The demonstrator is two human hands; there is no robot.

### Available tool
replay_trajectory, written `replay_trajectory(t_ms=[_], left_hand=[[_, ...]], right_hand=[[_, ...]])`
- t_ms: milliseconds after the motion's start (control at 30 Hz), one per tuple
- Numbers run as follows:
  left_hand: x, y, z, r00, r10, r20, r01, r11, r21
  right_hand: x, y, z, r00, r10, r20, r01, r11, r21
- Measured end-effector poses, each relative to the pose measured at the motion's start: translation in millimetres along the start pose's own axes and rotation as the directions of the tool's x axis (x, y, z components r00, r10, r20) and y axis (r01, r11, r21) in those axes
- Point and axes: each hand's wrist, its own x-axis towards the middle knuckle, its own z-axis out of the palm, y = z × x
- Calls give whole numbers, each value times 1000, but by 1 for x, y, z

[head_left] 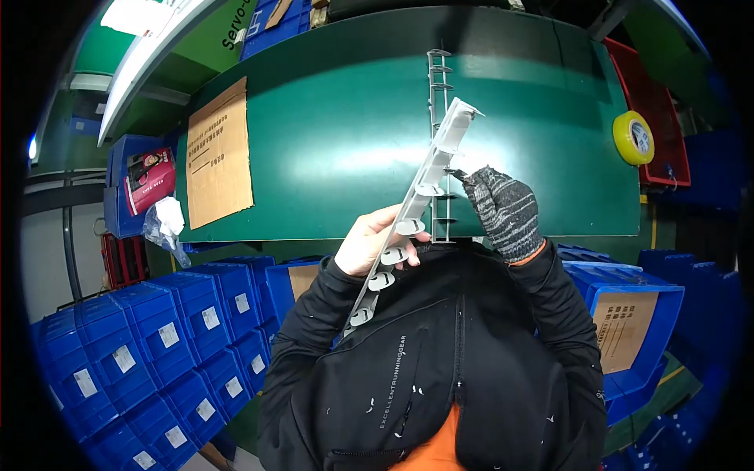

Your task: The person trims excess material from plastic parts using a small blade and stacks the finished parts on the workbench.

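My bare left hand point(372, 239) is wrapped round a long pale strip point(418, 185) with several round tabs along it, tilted up to the right over the bench. My right hand point(506, 212), in a dark grey striped glove, has its fingers pinched together beside the strip's upper half. A small dark item point(456, 173) shows at its fingertips, too small to name. Behind the strip, a thin ladder-like frame point(440, 78) with several oval pieces lies on the green bench point(338, 118).
Brown cardboard point(220, 157) lies on the bench's left side. Yellow tape point(633, 138) sits at the right edge, near a red tray point(670, 161). Blue bins point(165, 314) stack at lower left; another blue bin point(664, 314) stands at right. A pink packet point(151, 180) lies beyond the left edge.
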Motion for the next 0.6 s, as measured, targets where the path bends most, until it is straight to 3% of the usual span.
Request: replay_trajectory(t_ms=[100, 267, 333, 400, 533, 600], left_hand=[[1, 1, 3, 999, -22, -34, 22, 1000, -6], [3, 2, 6, 998, -24, -59, 24, 1000, -3], [3, 3, 6, 999, -49, 9, 49, 999, 6], [4, 4, 8, 999, -43, 11, 43, 999, 10], [6, 0, 6, 999, -17, 30, 18, 1000, -13], [7, 3, 8, 999, -33, 11, 34, 998, -46]], right_hand=[[-2, 0, 3, 994, -3, -109, 13, 995, 94], [-3, -1, -5, 996, 36, -86, -31, 998, 61], [-2, 3, -4, 994, 6, -105, -6, 1000, -6], [-5, 7, -2, 1000, 9, -29, -10, 1000, -20], [-7, 2, -6, 994, 48, 103, -66, 980, 186], [-12, -1, -5, 971, 236, -37, -205, 903, 377]])
